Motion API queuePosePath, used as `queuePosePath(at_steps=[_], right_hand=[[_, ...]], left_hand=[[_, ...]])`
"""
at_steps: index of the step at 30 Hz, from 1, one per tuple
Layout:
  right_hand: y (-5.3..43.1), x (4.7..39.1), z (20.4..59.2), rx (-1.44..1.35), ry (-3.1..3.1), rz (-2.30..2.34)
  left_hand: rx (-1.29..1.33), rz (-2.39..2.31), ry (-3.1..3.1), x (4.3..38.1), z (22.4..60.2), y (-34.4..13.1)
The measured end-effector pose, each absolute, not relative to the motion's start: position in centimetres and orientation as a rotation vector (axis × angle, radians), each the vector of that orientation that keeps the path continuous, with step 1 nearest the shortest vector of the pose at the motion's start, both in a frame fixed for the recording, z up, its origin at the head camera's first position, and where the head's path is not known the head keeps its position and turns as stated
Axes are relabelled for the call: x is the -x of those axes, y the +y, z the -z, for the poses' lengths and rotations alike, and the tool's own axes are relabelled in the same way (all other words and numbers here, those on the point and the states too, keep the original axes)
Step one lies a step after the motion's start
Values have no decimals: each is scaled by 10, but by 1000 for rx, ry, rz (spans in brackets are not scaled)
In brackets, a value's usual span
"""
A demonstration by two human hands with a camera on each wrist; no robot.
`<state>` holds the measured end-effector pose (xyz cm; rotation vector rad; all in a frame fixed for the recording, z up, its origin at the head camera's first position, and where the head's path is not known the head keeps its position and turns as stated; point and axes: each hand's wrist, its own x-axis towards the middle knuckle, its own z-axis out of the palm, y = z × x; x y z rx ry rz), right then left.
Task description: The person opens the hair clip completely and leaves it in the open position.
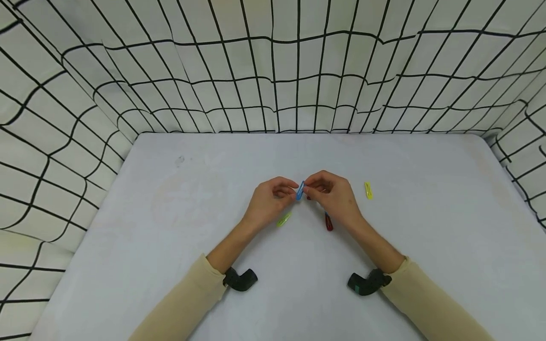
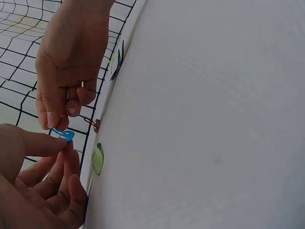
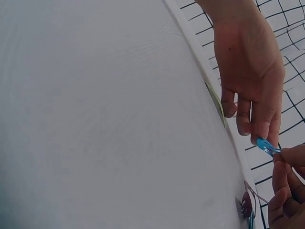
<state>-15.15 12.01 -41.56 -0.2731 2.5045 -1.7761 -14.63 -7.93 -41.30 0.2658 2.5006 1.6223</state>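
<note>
Between both hands, over the white table [image 1: 170, 260], is a small blue snap hair clip [image 1: 300, 191]. My left hand [image 1: 273, 199] pinches its wider end between thumb and finger; in the left wrist view this blue clip [image 2: 69, 135] shows at the fingertips. Its other end is pinched by my right hand [image 1: 334, 194], and the right wrist view shows the clip [image 3: 265, 145] spanning the two hands. A light green hair clip [image 1: 284, 219] lies just below the left hand. Under the right wrist lies a dark red hair clip [image 1: 329, 223], with a bit of blue beside it, partly hidden.
A yellow hair clip [image 1: 368, 190] lies to the right of the right hand. Small reddish clip [image 2: 96, 125] shows beyond the green one in the left wrist view. White padded walls with a black grid [image 1: 273, 80] enclose the table's back and sides.
</note>
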Motion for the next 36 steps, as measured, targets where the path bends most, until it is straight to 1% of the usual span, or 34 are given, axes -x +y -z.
queuePosePath(at_steps=[19,36], right_hand=[[106,162,418,277,2583,1676],[97,160,412,227,2559,1633]], left_hand=[[-207,-1504,2596,152,415,-82],[-175,-1406,2649,151,415,-85]])
